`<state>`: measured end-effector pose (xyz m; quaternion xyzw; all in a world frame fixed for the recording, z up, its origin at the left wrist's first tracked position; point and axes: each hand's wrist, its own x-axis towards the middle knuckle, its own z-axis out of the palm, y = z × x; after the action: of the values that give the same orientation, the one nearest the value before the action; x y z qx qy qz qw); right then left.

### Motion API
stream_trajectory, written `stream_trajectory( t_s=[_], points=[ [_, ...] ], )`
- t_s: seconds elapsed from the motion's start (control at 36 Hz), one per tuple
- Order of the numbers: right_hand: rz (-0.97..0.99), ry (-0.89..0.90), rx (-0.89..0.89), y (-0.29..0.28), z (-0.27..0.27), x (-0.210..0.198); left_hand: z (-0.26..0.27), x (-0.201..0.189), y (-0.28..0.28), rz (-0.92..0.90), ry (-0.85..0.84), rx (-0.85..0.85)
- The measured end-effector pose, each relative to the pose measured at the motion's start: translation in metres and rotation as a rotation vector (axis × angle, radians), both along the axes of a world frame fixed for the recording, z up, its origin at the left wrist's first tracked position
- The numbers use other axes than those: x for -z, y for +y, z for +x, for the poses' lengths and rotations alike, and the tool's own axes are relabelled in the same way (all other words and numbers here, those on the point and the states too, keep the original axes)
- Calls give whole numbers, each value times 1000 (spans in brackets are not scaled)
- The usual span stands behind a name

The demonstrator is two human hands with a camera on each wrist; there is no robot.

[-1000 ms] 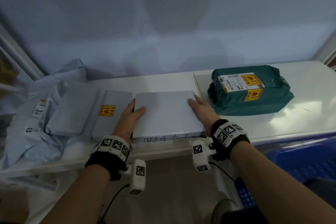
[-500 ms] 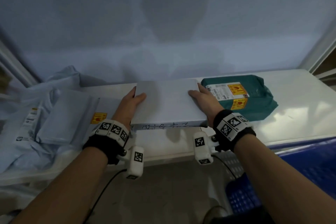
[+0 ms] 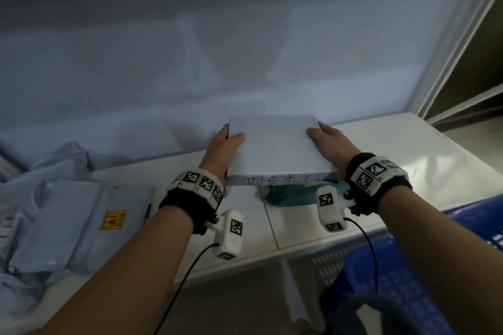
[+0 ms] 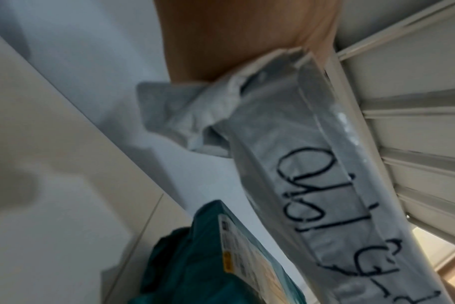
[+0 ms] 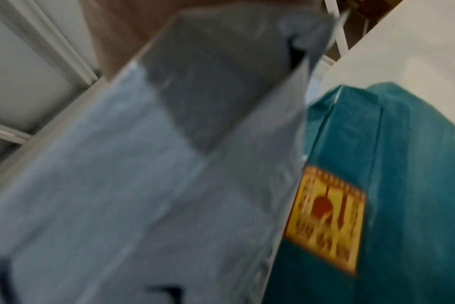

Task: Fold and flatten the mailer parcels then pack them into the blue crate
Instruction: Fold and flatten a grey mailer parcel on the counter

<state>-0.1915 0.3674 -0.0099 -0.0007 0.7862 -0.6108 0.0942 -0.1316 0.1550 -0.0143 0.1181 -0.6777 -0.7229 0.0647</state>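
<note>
A flat grey mailer parcel (image 3: 275, 147) with black handwriting on its near edge is held up in the air above the white table (image 3: 424, 149). My left hand (image 3: 221, 148) grips its left side, thumb on top. My right hand (image 3: 330, 141) grips its right side the same way. The parcel hangs over the green parcel (image 3: 288, 197), which lies on the table and is mostly hidden below it. The left wrist view shows the handwritten edge (image 4: 317, 195) and the green parcel (image 4: 195, 263) beneath. The right wrist view shows the grey parcel (image 5: 148, 174) beside the green parcel (image 5: 408, 185). The blue crate (image 3: 402, 280) stands at the lower right.
Several grey mailers (image 3: 62, 223), one with a yellow sticker, lie piled on the table's left end. A pale wall rises right behind the table. A white frame and shelving (image 3: 462, 62) stand at the right. Wrist camera cables hang below both forearms.
Both hands have lifted the grey parcel off the table and carried it rightward, so it now hangs over the green parcel. The view has swung right.
</note>
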Motion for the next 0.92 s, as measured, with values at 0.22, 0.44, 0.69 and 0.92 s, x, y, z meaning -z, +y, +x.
stream_trajectory(
  t_s=[0.22, 0.44, 0.69, 0.92],
  points=[
    [157, -6, 23, 53, -39, 12, -41, 20, 51, 34, -62, 37],
    [379, 67, -26, 63, -53, 39, -58, 57, 75, -40, -135, 2],
    [777, 70, -14, 55, -67, 45, -67, 62, 72, -103, -145, -29],
    [805, 6, 12, 35, -69, 24, -74, 74, 55, -189, -235, 53]
  ],
)
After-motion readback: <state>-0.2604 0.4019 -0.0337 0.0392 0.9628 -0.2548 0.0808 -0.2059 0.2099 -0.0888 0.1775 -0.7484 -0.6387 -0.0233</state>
